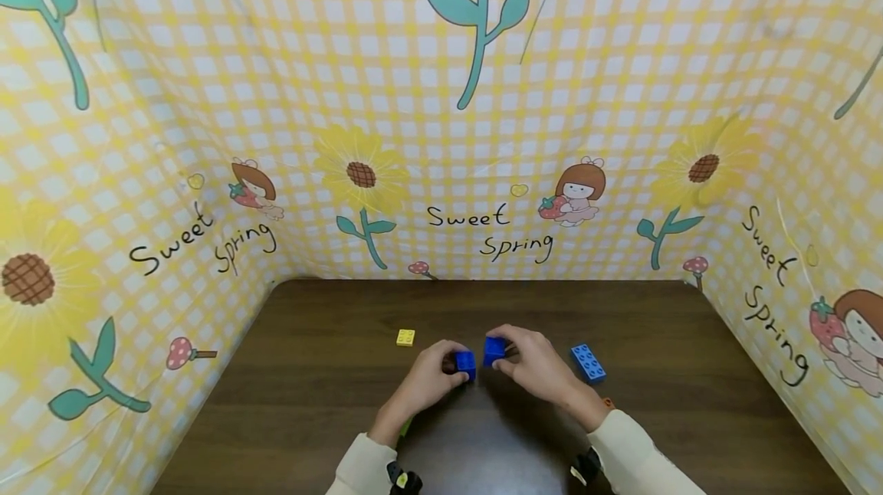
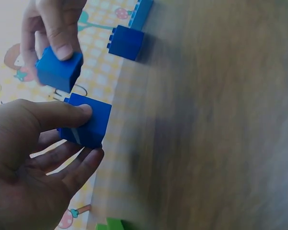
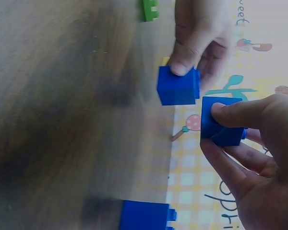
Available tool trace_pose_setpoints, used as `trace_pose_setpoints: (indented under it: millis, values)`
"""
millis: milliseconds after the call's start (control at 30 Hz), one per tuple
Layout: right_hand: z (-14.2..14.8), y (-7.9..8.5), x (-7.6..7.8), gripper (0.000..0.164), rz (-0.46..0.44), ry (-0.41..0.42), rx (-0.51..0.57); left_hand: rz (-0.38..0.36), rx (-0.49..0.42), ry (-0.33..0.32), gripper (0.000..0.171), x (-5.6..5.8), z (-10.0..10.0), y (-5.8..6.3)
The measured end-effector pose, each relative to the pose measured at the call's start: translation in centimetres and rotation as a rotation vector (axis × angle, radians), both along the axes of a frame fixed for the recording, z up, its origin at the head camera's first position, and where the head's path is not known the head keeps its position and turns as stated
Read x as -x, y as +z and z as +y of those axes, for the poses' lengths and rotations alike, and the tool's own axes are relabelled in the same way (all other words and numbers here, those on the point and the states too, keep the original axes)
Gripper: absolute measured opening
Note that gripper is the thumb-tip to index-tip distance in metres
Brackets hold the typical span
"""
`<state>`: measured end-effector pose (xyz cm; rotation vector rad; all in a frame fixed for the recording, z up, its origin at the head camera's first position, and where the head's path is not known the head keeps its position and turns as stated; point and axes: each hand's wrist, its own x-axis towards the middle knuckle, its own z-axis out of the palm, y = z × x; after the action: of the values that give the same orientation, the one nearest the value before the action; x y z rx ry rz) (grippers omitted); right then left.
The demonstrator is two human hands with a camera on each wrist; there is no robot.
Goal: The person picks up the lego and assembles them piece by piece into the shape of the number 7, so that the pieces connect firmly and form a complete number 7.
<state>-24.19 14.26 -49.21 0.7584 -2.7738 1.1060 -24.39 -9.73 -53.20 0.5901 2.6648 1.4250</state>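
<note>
In the head view, my left hand [image 1: 431, 374] pinches a dark blue toy building block [image 1: 465, 363] between thumb and fingers. Opposite it, my right hand [image 1: 536, 361] grips a similar dark blue building block [image 1: 494, 350]. A small gap separates the two blocks. From the left wrist, the left block [image 2: 89, 122] shows its studs facing away, with the thumb pressed on one side. In the right wrist view, the thumb lies across the right block [image 3: 222, 120], fingers beneath. Another dark blue block [image 2: 126, 42] stands beyond the hands; the head view does not show it clearly.
A small yellow brick [image 1: 405, 338] lies left of the hands on the dark wooden table [image 1: 310, 372]. To the right sits a lighter blue studded brick [image 1: 588, 362]. Partly covered by the forearms are an orange piece [image 1: 608, 403] and a green piece [image 1: 405, 427]. Patterned cloth [image 1: 441, 135] surrounds the table.
</note>
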Motion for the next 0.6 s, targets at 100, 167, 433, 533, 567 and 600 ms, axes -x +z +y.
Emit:
trace_pose_setpoints:
  millis: [100, 167, 433, 533, 567, 600]
  values:
    - [0.1, 0.5, -0.2, 0.043, 0.004, 0.002, 0.006, 0.006, -0.008, -0.009, 0.03, -0.7, 0.6, 0.0]
    - [0.1, 0.8, -0.3, 0.043, 0.008, 0.004, 0.004, 0.011, -0.011, -0.018, 0.029, -1.0, 1.0, -0.1]
    - [0.0, 1.5, -0.7, 0.042, 0.005, 0.029, -0.001, -0.014, -0.006, -0.026, 0.034, -1.9, 2.0, -0.8]
    - [0.0, 1.7, -0.8, 0.042, 0.001, 0.045, -0.012, -0.041, -0.009, -0.02, 0.037, -2.0, 2.0, -1.0]
    - [0.0, 1.8, -0.8, 0.042, 0.001, 0.05, -0.016, -0.051, -0.014, -0.018, 0.037, -2.0, 2.0, -1.1]
    - [0.0, 1.9, -0.9, 0.042, 0.001, 0.056, -0.018, -0.062, -0.023, -0.018, 0.037, -2.0, 2.0, -1.1]
